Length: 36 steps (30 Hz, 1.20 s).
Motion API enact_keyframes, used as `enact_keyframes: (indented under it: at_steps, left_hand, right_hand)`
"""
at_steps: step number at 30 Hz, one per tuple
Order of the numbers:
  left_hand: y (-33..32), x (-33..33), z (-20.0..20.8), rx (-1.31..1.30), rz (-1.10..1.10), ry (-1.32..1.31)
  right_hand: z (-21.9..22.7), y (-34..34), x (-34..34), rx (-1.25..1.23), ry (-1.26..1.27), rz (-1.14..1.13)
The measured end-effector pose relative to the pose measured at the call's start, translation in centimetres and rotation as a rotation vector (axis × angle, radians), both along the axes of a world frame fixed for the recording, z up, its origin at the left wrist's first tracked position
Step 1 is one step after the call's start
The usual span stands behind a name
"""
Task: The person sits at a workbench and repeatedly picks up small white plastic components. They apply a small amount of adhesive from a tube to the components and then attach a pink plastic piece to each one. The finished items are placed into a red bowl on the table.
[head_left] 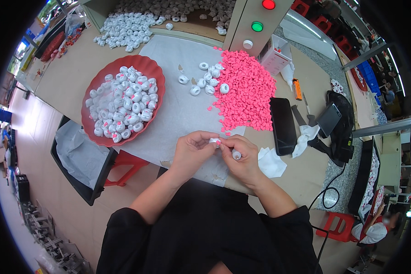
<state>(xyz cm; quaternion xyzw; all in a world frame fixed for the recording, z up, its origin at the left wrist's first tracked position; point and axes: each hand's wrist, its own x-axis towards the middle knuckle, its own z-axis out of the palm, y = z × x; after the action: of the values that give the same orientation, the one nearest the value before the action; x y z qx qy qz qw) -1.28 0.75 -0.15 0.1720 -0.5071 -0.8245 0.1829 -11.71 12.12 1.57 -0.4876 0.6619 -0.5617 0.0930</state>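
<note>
Close to the table's front edge, my left hand (191,150) pinches a small white rounded piece (212,140) between thumb and fingers. A little pink piece (218,143) sits against its right side. My right hand (245,160) meets it there, thumb and forefinger at the pink piece. Curled in the right hand's other fingers is a white tube-like thing (236,155); its far end is hidden in the palm. Beyond my hands lies a heap of small pink pieces (246,91), with several white ring-shaped pieces (209,89) at its left edge.
A red scalloped bowl (88,89) heaped with white-and-pink pieces stands left. More white pieces (128,29) lie behind it. Right of the heap are a black phone (282,125), an orange box (297,90) and a black bag (342,123). A lined black tray (84,153) is below left.
</note>
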Motion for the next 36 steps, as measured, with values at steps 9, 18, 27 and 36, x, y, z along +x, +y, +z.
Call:
enact_keyframes:
  at_steps: [9,18,27,36]
  left_hand:
    - [0.2,-0.4,0.8,0.001,0.028,-0.017]
    - [-0.1,-0.5,1.0,0.031,0.001,-0.070]
    - [-0.4,-0.3,0.9,0.031,-0.035,-0.043]
    - [-0.6,-0.1,0.5,0.083,-0.060,0.036]
  right_hand:
    - [-0.2,0.0,-0.1,0.023,-0.089,-0.014]
    - [0.3,-0.1,-1.1,0.140,-0.739,0.006]
    - [-0.3,-0.2,-0.8,0.102,-0.735,0.012]
    - [0.1,0.1,-0.7,0.044,-0.136,0.043]
